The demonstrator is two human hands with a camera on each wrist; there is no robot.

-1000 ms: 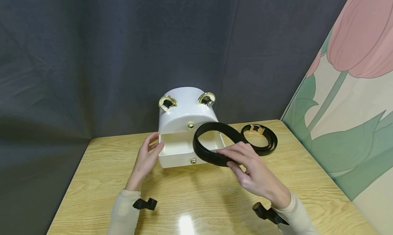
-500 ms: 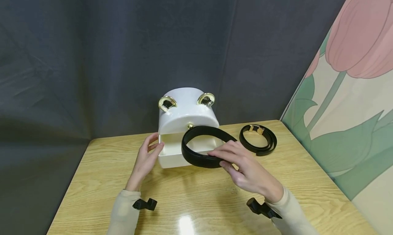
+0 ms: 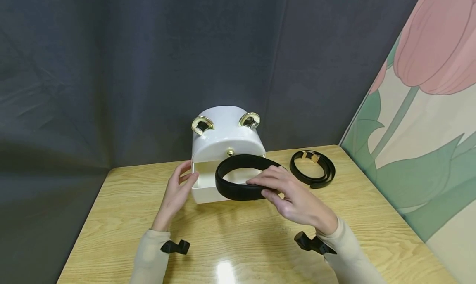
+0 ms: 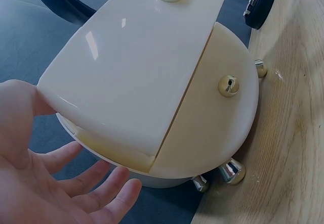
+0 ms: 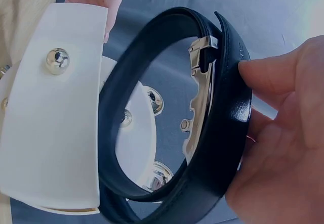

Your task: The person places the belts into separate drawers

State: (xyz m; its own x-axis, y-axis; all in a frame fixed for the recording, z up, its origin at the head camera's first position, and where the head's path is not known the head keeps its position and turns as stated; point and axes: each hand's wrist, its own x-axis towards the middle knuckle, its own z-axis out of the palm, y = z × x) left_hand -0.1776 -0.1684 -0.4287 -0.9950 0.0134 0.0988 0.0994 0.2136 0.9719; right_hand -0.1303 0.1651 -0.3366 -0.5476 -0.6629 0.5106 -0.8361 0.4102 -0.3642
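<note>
A white storage box (image 3: 227, 127) with gold ring trims stands at the back of the table, its lower drawer (image 3: 206, 195) pulled out. My left hand (image 3: 178, 193) touches the drawer's left side with its thumb; in the left wrist view its fingers (image 4: 86, 181) are loosely extended. A coiled black belt (image 3: 234, 191) is in my right hand (image 3: 293, 195), which pinches it between thumb and fingers over the drawer's right part. In the right wrist view the belt's metal buckle (image 5: 200, 102) shows inside the coil. The belt covers much of the drawer.
A second coiled black belt (image 3: 327, 176) with gold-coloured fittings lies on the wooden table (image 3: 230, 234), right of the box. A dark curtain (image 3: 186, 61) hangs behind the table. On the right is a wall with painted tulips (image 3: 435, 44).
My right hand has moved left with the belt, from the drawer's right edge to over its opening, and the coil has tilted flatter. The left hand has stayed in place.
</note>
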